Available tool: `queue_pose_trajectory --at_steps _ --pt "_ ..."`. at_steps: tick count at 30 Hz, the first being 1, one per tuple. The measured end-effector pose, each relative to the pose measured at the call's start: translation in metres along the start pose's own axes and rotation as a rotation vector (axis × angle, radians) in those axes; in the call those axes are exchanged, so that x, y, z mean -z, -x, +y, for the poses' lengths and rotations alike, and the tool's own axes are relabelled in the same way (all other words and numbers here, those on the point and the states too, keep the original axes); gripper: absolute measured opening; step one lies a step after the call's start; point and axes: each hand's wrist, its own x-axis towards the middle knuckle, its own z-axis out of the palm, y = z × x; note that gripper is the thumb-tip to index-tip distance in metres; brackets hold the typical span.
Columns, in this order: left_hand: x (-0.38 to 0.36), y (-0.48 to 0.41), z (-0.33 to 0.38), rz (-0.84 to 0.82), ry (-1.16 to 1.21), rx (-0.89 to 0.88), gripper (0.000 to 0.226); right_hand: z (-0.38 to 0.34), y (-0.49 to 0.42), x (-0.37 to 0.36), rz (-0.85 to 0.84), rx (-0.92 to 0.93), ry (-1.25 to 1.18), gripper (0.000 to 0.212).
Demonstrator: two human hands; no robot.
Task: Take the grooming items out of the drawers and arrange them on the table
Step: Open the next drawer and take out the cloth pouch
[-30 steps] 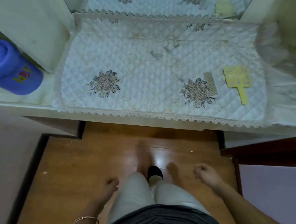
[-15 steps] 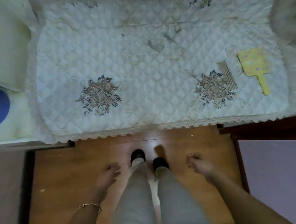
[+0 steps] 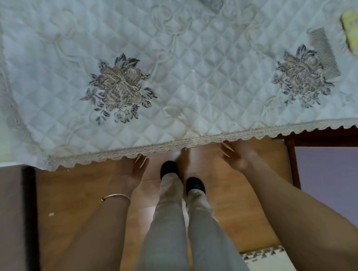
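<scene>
Left hand (image 3: 134,171) just below the lace hem (image 3: 174,145) of the quilted cloth (image 3: 212,70), fingers (image 3: 141,159) stretched out nearly straight, tips reaching the hem, nothing seen in the grasp. Right hand (image 3: 239,159) likewise just below the hem and further along it to the right, fingers (image 3: 226,150) extended and slightly spread towards the hem, nothing held. Thin metal bangle (image 3: 114,197) on the left wrist. Between the two forearms, grey trousers (image 3: 169,230) and black shoes (image 3: 169,169), set on the wooden floor (image 3: 72,194) in front of the cloth's near edge. On the cloth, near its right end: a fine-toothed comb (image 3: 325,53) lying flat, teeth towards an embroidered flower motif (image 3: 300,75) and just touching its upper right petals. Just beyond the comb, at the cloth's far right, a yellow patterned item (image 3: 355,32), cut off by the picture edge and so not identifiable more closely. Second embroidered flower (image 3: 118,88) on the cloth's left half, with nothing lying on it. Both hands well apart from the comb and the yellow item. Drawers hidden beneath the cloth's overhang.
</scene>
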Motion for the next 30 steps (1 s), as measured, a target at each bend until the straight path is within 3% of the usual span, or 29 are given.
queue_pose_trajectory --at_steps 3,6,9,11,13,15,18,20,21,23,26,30 --pt "0.001 0.007 -0.002 -0.042 0.007 -0.037 0.031 0.007 -0.004 0.006 -0.046 0.013 -0.073 0.015" --pt "0.003 0.016 -0.007 -0.062 0.010 -0.014 0.029 0.011 0.009 0.009 -0.086 0.003 -0.074 0.025" --pt "0.012 0.028 -0.020 -0.075 0.024 -0.012 0.017 0.023 0.026 0.020 -0.111 -0.020 -0.078 0.018" --pt "0.018 0.046 -0.030 -0.065 -0.080 -0.030 0.018 0.032 0.041 0.028 -0.122 -0.011 0.015 0.018" --pt "0.021 0.074 -0.042 -0.060 -0.346 -0.101 0.025 0.041 0.060 0.034 -0.090 0.095 0.274 0.026" --pt "0.021 0.107 -0.050 -0.093 -0.586 -0.301 0.015 0.045 0.084 0.040 -0.024 0.323 0.574 0.028" --pt "0.016 0.148 -0.044 -0.103 -0.871 -0.798 0.013 0.040 0.119 0.053 -0.002 0.775 0.868 0.017" --pt "0.008 0.154 -0.031 -0.007 -1.037 -1.151 0.028 0.027 0.134 0.057 0.051 1.007 0.937 0.018" --pt "0.002 0.151 -0.023 0.026 -1.110 -1.229 0.033 0.019 0.134 0.058 0.100 1.107 0.982 0.021" --pt "-0.009 0.141 -0.010 0.090 -1.271 -1.196 0.034 0.002 0.124 0.060 0.172 1.177 1.127 0.028" --pt "-0.011 0.130 -0.009 0.122 -1.457 -1.185 0.038 -0.012 0.108 0.062 0.186 1.103 1.390 0.028" --pt "-0.011 0.130 -0.016 0.169 -1.413 -1.107 0.034 -0.011 0.105 0.065 0.176 1.169 1.462 0.029"
